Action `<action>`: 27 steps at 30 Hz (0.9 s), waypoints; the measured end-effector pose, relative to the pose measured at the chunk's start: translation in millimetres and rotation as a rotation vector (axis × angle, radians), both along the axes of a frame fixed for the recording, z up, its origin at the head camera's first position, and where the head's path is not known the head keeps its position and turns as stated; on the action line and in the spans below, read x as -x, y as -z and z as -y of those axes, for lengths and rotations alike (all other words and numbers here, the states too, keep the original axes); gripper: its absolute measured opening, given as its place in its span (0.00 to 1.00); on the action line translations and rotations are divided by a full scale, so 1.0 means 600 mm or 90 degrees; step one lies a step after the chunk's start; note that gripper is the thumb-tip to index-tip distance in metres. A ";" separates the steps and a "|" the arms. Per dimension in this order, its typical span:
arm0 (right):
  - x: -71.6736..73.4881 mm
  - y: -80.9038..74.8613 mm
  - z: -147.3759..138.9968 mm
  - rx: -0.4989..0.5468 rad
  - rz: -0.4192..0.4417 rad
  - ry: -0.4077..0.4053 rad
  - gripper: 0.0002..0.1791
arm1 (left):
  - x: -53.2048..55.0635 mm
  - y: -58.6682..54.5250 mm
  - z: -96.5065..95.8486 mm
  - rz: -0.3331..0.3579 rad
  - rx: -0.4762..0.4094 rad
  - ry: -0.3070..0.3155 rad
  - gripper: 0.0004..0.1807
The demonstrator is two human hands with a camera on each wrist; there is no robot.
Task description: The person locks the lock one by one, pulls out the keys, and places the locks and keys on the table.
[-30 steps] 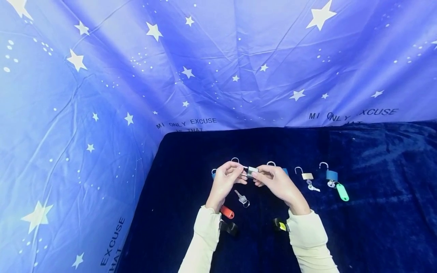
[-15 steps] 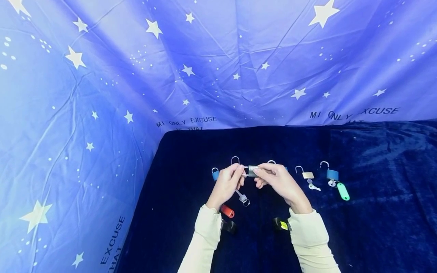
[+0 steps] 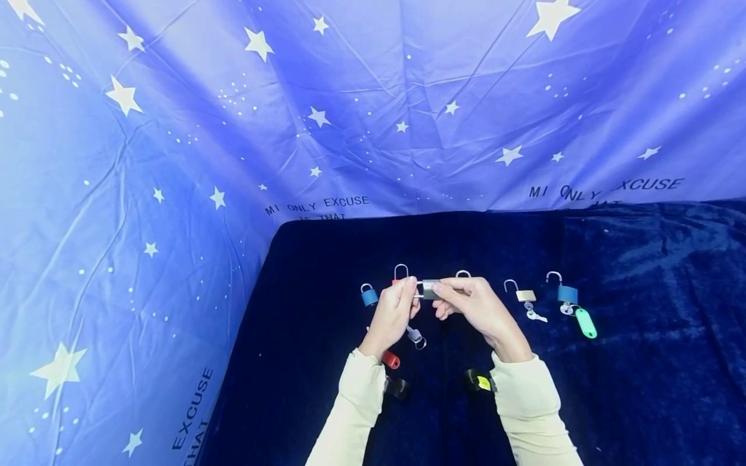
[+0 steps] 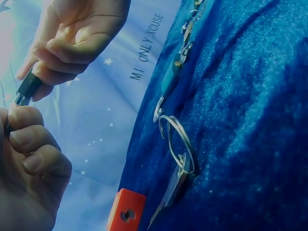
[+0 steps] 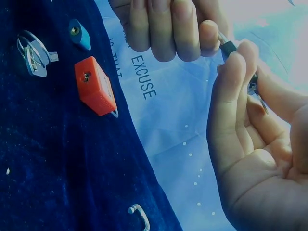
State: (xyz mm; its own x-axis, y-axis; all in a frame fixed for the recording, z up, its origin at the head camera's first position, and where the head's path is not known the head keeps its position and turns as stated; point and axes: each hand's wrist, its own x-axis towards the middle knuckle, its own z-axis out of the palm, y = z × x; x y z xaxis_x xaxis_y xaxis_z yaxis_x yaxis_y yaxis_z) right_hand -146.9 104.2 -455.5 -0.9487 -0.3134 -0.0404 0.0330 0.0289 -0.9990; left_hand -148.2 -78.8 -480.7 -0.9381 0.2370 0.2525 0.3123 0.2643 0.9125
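head: from above, forward-down, farther
left wrist: rolled, close on your left hand (image 4: 31, 175)
right wrist: likewise, your right hand (image 5: 257, 161)
all share: both hands

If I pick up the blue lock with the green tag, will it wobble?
The green tag would probably swing, since it seems only loosely linked to the key. The blue lock itself looks stiff, and likely heavy for its size, with its blocky shape and metal-looking shackle.
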 end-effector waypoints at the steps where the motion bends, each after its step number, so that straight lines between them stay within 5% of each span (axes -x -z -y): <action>1: 0.000 0.001 0.000 -0.001 -0.003 -0.001 0.19 | 0.000 0.001 -0.001 -0.005 0.005 -0.001 0.24; 27: 0.002 0.004 -0.008 -0.005 -0.026 -0.022 0.17 | -0.006 0.012 -0.023 -0.033 0.030 -0.060 0.26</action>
State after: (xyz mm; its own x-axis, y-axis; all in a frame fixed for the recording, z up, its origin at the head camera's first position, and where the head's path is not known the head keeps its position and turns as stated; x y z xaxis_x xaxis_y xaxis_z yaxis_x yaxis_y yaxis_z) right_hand -147.9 109.0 -457.9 -0.9381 -0.3462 -0.0048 -0.0088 0.0378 -0.9992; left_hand -144.5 -64.8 -488.0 -0.9429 0.1616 0.2911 0.3300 0.3371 0.8818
